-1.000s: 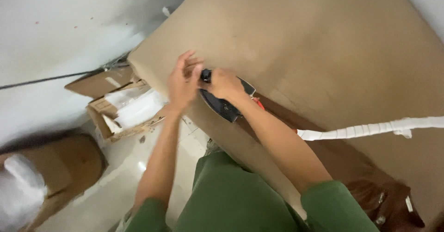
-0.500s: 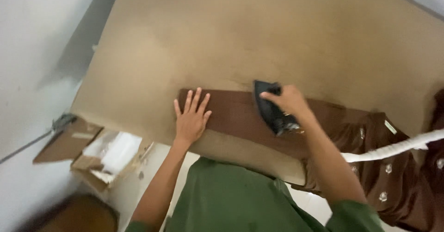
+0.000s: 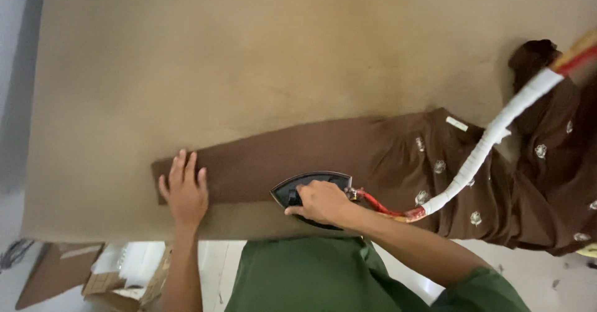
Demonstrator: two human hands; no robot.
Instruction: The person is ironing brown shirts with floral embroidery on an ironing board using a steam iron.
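Note:
A brown garment [image 3: 398, 156] with small white embroidered flowers lies along the near edge of a tan padded table [image 3: 261, 57]. Its plain sleeve stretches to the left. My left hand [image 3: 185, 190] lies flat on the sleeve's end, fingers spread. My right hand [image 3: 320, 203] grips the handle of a dark clothes iron [image 3: 311, 187] that rests on the sleeve, tip pointing left. A red cord wrapped in white tape [image 3: 491, 135] runs from the iron up to the right.
Below the table's left end, an open cardboard box [image 3: 109, 274] with white plastic inside sits on the pale floor. My green clothing [image 3: 298, 278] is against the table's near edge. The garment's bulk is bunched at the right.
The view has swung right along the table. My right hand and the iron sit on the sleeve's middle; earlier they were near the table's corner. My left hand now lies flat on the sleeve end.

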